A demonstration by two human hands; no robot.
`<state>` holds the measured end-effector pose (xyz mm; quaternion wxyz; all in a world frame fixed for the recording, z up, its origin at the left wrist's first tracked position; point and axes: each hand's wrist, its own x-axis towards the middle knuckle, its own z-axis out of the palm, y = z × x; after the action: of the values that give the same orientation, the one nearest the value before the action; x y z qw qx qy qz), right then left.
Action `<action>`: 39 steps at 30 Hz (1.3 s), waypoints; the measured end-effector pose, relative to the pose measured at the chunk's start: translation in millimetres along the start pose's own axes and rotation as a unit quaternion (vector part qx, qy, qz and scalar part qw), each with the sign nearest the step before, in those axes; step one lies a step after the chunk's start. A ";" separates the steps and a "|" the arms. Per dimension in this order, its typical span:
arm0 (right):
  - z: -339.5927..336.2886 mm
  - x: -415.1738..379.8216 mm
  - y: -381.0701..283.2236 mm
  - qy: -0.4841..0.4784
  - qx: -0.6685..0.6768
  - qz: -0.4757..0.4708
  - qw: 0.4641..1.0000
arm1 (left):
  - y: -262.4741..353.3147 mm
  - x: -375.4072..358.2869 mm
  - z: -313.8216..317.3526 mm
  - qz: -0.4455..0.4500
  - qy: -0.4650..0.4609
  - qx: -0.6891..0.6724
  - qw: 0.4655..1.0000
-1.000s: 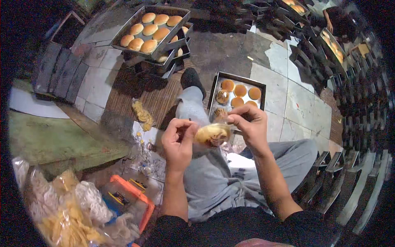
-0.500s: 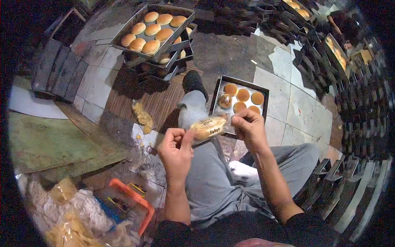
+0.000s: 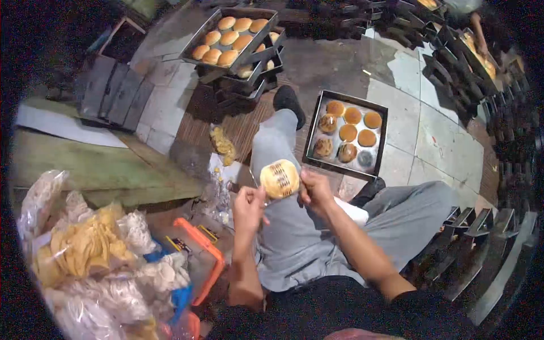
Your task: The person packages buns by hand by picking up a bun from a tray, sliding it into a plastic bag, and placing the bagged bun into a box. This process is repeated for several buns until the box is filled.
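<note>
A round bun in a clear printed plastic bag (image 3: 280, 178) is held up above my lap, its pale face with dark lettering turned toward me. My left hand (image 3: 248, 208) pinches the bag's left edge. At the other edge, my right hand (image 3: 317, 191) has its fingers closed on the plastic. Just beyond, a black-rimmed tray (image 3: 383, 136) holds several brown-topped buns (image 3: 348, 133). A few buns at its left and front, such as one wrapped bun (image 3: 347, 152), look covered in printed plastic.
Stacked trays (image 3: 226, 72) of golden buns stand at the far left. Plastic bags of yellow and white material (image 3: 90, 243) lie at lower left beside an orange handle (image 3: 207, 246). Black metal trays (image 3: 470, 243) line the right side. Another person's arm (image 3: 479, 34) reaches into a tray at upper right.
The bagged bun has turned from tilted to facing me, and both hands have drawn closer around it. My view has shifted, so the tray now shows whole.
</note>
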<state>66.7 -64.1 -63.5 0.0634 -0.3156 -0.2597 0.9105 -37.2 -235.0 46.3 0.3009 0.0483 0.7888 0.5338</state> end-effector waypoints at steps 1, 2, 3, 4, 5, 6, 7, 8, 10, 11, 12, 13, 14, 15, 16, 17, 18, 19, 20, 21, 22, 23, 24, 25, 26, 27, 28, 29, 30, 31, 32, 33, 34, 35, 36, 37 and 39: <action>3.9 0.7 -1.3 -0.001 0.009 0.000 1.000 | -4.0 -4.7 4.2 -0.021 0.011 -0.018 1.000; 8.7 -5.6 -4.2 0.029 -0.064 0.012 0.997 | -3.5 -11.8 11.4 -0.029 0.008 -0.006 1.000; 10.8 -10.3 -12.8 0.057 -0.140 0.022 0.988 | -1.6 -16.2 24.8 0.007 -0.007 -0.061 0.998; 12.9 -11.3 -28.1 0.063 -0.136 0.017 0.989 | 3.7 -14.0 38.9 0.048 -0.026 -0.118 0.991; 14.0 -13.4 -43.3 0.065 -0.049 0.010 0.997 | 18.3 -15.8 49.2 0.067 -0.039 -0.081 0.994; 12.2 -14.5 -56.7 0.068 0.038 -0.002 0.997 | 20.2 -7.1 58.1 0.068 -0.055 -0.076 0.993; 2.6 -15.6 -69.5 -0.031 0.110 -0.015 0.993 | 21.3 4.8 69.0 0.242 -0.057 0.154 0.956; -5.8 -9.5 -76.7 -0.015 0.117 -0.026 0.993 | 29.2 13.0 83.4 0.401 -0.055 0.364 0.839; -28.9 9.6 -88.0 0.014 -0.041 -0.133 0.990 | 41.7 26.9 113.9 0.382 -0.105 0.285 0.873; -50.9 25.5 -92.4 0.046 -0.036 -0.135 0.989 | 46.9 40.6 124.0 0.390 -0.110 0.288 0.868; -96.4 58.0 -79.2 0.155 -0.102 -0.168 0.968 | 50.6 58.6 133.8 0.400 -0.113 0.290 0.862; -147.8 87.9 -63.0 0.276 -0.191 -0.191 0.922 | 44.9 79.4 142.5 0.411 -0.116 0.284 0.858; -189.2 100.9 -56.4 0.390 -0.275 -0.202 0.855 | 39.0 94.8 146.1 0.409 -0.132 0.278 0.859; -213.5 92.5 -68.1 0.397 -0.279 -0.137 0.863 | 32.3 108.7 148.4 0.353 -0.157 0.266 0.883; -235.5 84.0 -79.1 0.399 -0.282 -0.072 0.869 | 26.0 120.3 150.3 0.295 -0.179 0.255 0.903; -263.5 84.1 -79.8 0.364 -0.242 -0.089 0.895 | 25.7 123.1 147.5 0.260 -0.209 0.252 0.908; -288.7 85.9 -75.8 0.325 -0.203 -0.102 0.918 | 32.0 124.4 145.6 0.251 -0.213 0.248 0.911; -302.0 85.9 -75.0 0.365 -0.196 -0.072 0.907 | 40.9 120.1 141.1 0.239 -0.247 0.249 0.905; -312.0 83.3 -73.2 0.402 -0.190 -0.040 0.895 | 46.2 114.7 136.9 0.225 -0.280 0.250 0.899; -320.6 77.2 -71.5 0.456 -0.343 0.014 0.821 | 48.1 113.7 134.4 0.208 -0.292 0.241 0.902; -326.4 71.4 -75.1 0.491 -0.485 0.060 0.721 | 48.7 116.0 133.4 0.199 -0.288 0.238 0.906; -333.5 61.7 -78.7 0.488 -0.490 0.064 0.720 | 49.7 117.7 133.2 0.217 -0.300 0.230 0.900; -339.8 49.0 -82.2 0.335 -0.626 0.039 0.703 | 51.3 117.7 134.1 0.236 -0.313 0.222 0.893; -338.6 37.9 -83.7 0.168 -0.734 0.011 0.658 | 52.9 115.8 136.1 0.218 -0.311 0.214 0.900; -299.0 21.8 -89.4 0.178 -0.723 -0.014 0.667 | 52.2 114.3 136.6 0.216 -0.312 0.214 0.900; -229.2 -0.4 -100.6 0.190 -0.712 -0.042 0.675 | 48.7 112.4 138.0 0.224 -0.321 0.229 0.891; -167.7 -25.1 -104.1 0.210 -0.692 -0.011 0.690 | 46.3 109.6 139.6 0.234 -0.330 0.246 0.881; -126.5 -48.3 -99.4 0.190 -0.685 -0.032 0.703 | 45.2 104.8 140.6 0.260 -0.321 0.274 0.869; -95.5 -71.2 -92.7 0.158 -0.693 -0.021 0.703 | 40.4 96.5 139.6 0.267 -0.319 0.277 0.866; -80.5 -91.9 -75.6 0.117 -0.720 -0.047 0.683 | 33.3 88.2 138.8 0.268 -0.335 0.303 0.851; -80.9 -108.8 -45.2 0.101 -0.714 -0.106 0.685 | 26.3 81.0 138.3 0.268 -0.351 0.328 0.835; -73.7 -121.3 -26.8 0.089 -0.732 -0.118 0.666 | 15.8 68.6 138.7 0.277 -0.349 0.332 0.832; -68.4 -129.5 -12.5 0.106 -0.779 -0.178 0.593 | 2.7 51.3 138.4 0.267 -0.380 0.330 0.822; -63.3 -133.7 -8.5 0.143 -0.761 -0.211 0.597 | -6.7 34.6 136.4 0.258 -0.410 0.331 0.810; -59.6 -136.1 -7.6 0.179 -0.741 -0.245 0.599 | -14.4 19.2 134.1 0.268 -0.406 0.339 0.805; -56.6 -141.0 -7.6 0.180 -0.737 -0.257 0.599 | -20.7 2.2 131.7 0.289 -0.371 0.340 0.814; -51.0 -151.0 -6.3 0.180 -0.696 -0.245 0.651 | -29.4 -13.6 122.8 0.318 -0.330 0.346 0.819</action>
<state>217.1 -78.8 -12.5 0.0919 -0.3498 -0.8684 0.3392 45.7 -153.1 -4.1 0.3199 0.5704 0.7161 0.2440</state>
